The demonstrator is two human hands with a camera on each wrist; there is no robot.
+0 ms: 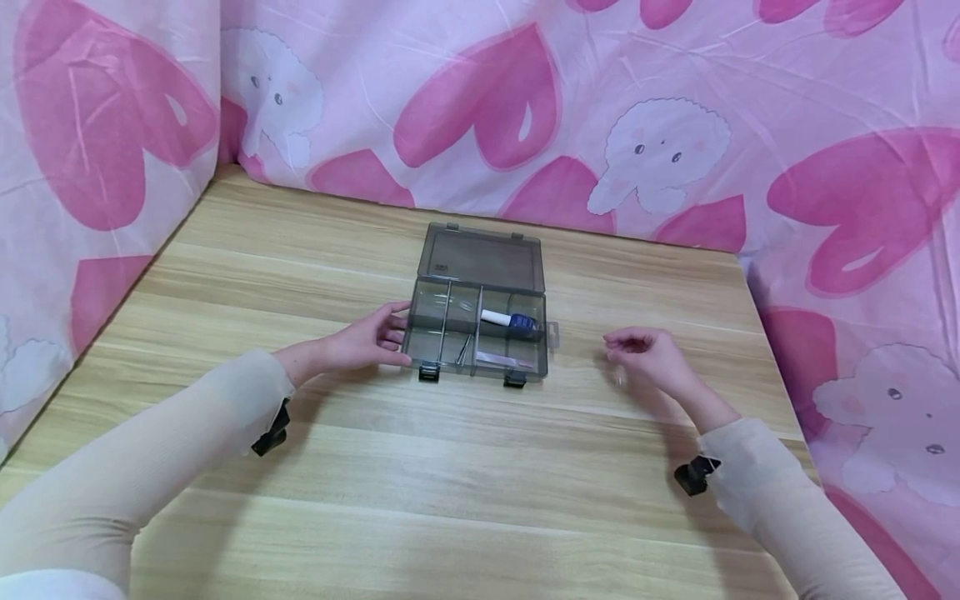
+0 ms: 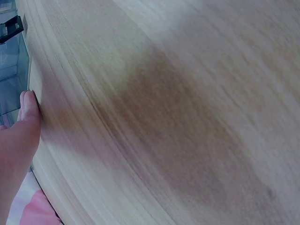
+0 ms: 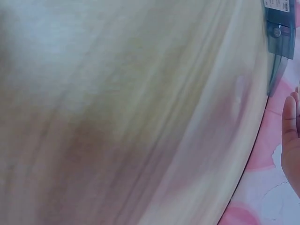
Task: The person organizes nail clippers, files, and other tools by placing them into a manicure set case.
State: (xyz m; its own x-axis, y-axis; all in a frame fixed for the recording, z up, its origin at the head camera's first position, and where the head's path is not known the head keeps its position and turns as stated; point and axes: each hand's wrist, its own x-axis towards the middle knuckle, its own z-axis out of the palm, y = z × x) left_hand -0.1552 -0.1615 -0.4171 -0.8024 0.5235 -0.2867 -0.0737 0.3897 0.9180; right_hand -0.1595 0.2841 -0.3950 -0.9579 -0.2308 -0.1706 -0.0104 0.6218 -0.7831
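In the head view a smoky see-through compartment box lies with its lid folded back. A blue nail polish bottle with a white cap, a pale flat strip and small metal tools lie inside. My left hand rests against the box's left side, its thumb by the front corner. To the right of the box, my right hand hovers apart from it with fingers loosely bent; nothing shows in its grasp. A small clear glint appears beneath it, too faint to identify.
Two black latches hang at the box's front edge, and a clear tab juts from its right side. Pink patterned cloth walls in the wooden table at the back and sides.
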